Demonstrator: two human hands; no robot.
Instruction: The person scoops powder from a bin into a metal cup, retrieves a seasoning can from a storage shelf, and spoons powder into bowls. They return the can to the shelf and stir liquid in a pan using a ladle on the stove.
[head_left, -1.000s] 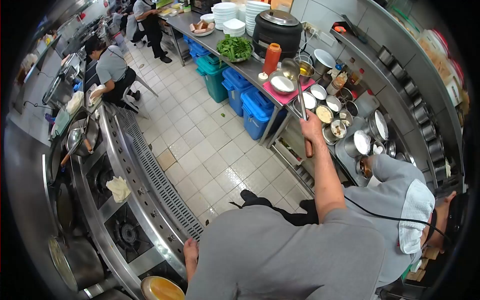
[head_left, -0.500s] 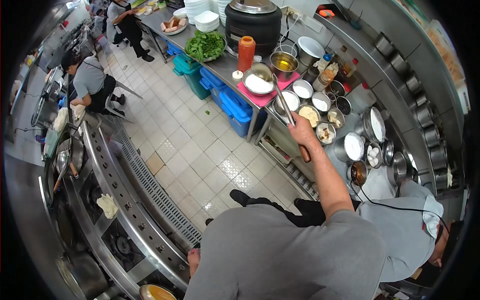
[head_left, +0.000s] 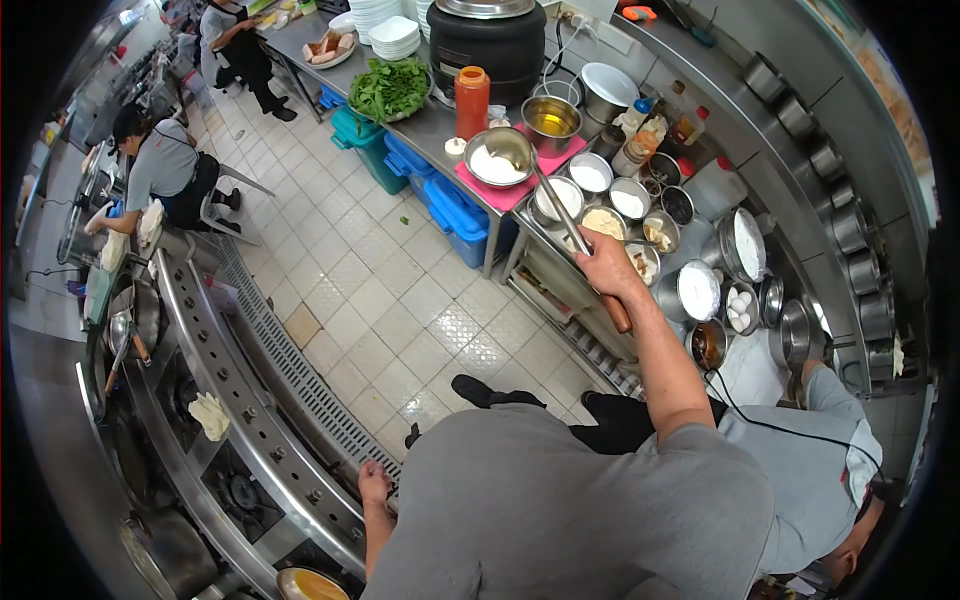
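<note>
My right hand (head_left: pixel 605 265) is wrapped round the handle of a long metal ladle (head_left: pixel 556 200) with a wooden grip end. The ladle's head is at a steel bowl of white powder or grains (head_left: pixel 494 170), which sits on a pink mat (head_left: pixel 478 190). Beside that bowl stands a steel pot of yellow liquid, probably oil (head_left: pixel 551 118). Under the ladle's shaft are several seasoning containers, one with white contents (head_left: pixel 557 200) and one with pale yellow contents (head_left: pixel 603 221). My left hand (head_left: pixel 374 482) hangs low by the stove front, fingers loosely bent, nothing visible in it.
A stove (head_left: pixel 245 420) with burners runs along the left. A red squeeze bottle (head_left: pixel 472 100), a bowl of leafy greens (head_left: pixel 390 90) and a black soup warmer (head_left: pixel 487 50) stand on the counter. A co-worker (head_left: pixel 800 450) is close on my right; another person (head_left: pixel 165 170) sits ahead left.
My left hand has come further into view, forward and left beside the stove. The ladle stays in my right hand, its head still at the bowl. The view has shifted slightly.
</note>
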